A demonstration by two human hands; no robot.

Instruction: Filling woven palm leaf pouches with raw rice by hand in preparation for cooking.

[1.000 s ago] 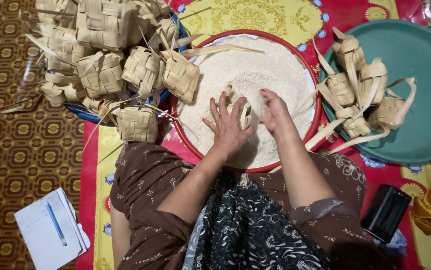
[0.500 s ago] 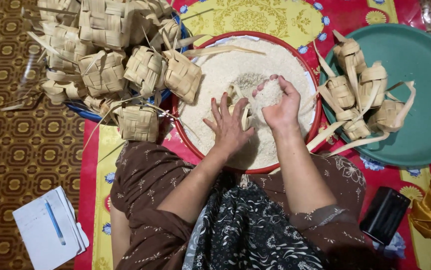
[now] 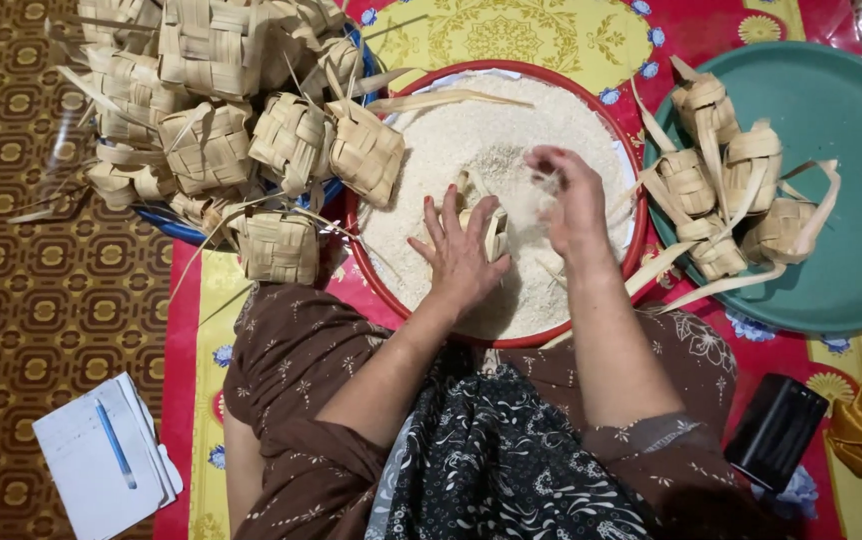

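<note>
rice [image 3: 471, 140] fills the red-rimmed bowl [image 3: 634, 190] in front of the person, and both hands are working in it. the left hand [image 3: 461, 255] lies over a small woven leaf pouch [image 3: 491, 225] that sits half sunk in the rice at the middle of the bowl; its fingers are spread and bent around the pouch, steadying it rather than pinching it. the right hand [image 3: 571, 200] is raised just above and to the right of that pouch, its fingers pressed together into a cupped grip on a scoop of rice, with loose grains blurring below the fingertips.

a second ago that right hand lay flat on the rice beside the pouch; half a second ago it had lifted with a handful over the pouch, and now it is a little further right with the grains spilling. judging by that, rice is being fed into the open pouch, which has stayed in place under the left hand.

to the left, touching the bowl's rim, a heap of empty woven pouches [image 3: 211, 130] spills over a blue-rimmed basket. to the right, a teal tray [image 3: 851, 280] carries four pouches [image 3: 721, 170] with long leaf tails. a notepad with a blue pen [image 3: 116, 455] lies on the patterned floor, and a dark phone [image 3: 776, 430] rests near the person's right knee.
</note>
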